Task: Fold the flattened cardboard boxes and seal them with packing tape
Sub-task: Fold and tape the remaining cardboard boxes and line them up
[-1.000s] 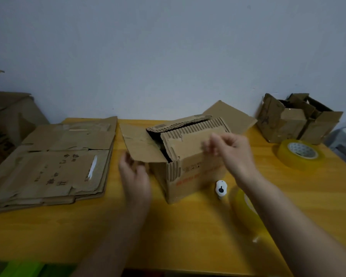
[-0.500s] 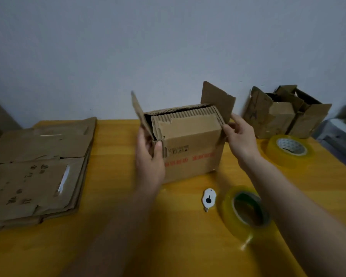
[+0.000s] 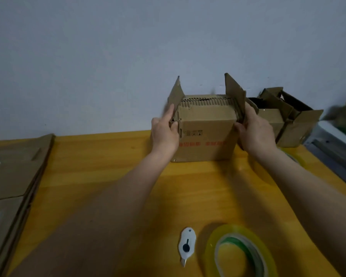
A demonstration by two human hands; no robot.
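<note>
I have the cardboard box (image 3: 205, 134) between my two hands on the yellow table (image 3: 112, 176), pushed out toward the wall, with its two inner flaps already laid down across the top and the two side flaps standing upright. My left hand (image 3: 164, 134) is clamped on the box's left upper corner, thumb on the front face and fingers running up behind the left flap (image 3: 176, 96); my right hand (image 3: 255, 132) grips the right corner the same way at the foot of the right flap (image 3: 235, 96). The frame is smeared at both edges of the box, so I can't say for certain how far the fingers wrap behind each flap. To do this fold well, I would bring both upright flaps inward together, rolling them over from their creases rather than from the tips, so their free edges meet along the middle without overlapping or leaving a gap, and keep the inner flaps pressed flat beneath. One palm should then hold the seam shut. The tape roll (image 3: 241, 254) lies near my right forearm, close to me, with the small white cutter (image 3: 186, 246) just beside it. Another folded box (image 3: 288, 120) sits beyond my right hand, and flattened cardboard (image 3: 12, 176) is stacked off to my left.
</note>
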